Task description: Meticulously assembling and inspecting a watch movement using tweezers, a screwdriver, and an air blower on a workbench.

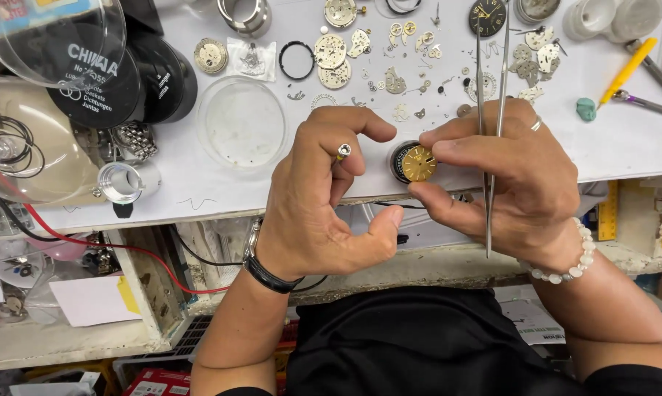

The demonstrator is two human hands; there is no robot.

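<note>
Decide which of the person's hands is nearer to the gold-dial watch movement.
Right. The right hand grips the gold-dial watch movement between thumb and fingertips, with tweezers tucked in it. The left hand sits just left, pinching a small stem.

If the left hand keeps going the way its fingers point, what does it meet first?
Most likely the round gold-dial watch movement pinched in the right hand; the left hand holds a small gold-tipped stem aimed at it. Depth unclear.

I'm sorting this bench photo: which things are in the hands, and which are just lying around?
In hand: gold-dial watch movement and tweezers in right hand; small crown stem in left hand.
Lying about: clear dish, black ring, yellow-handled tool, loose plates.
</note>
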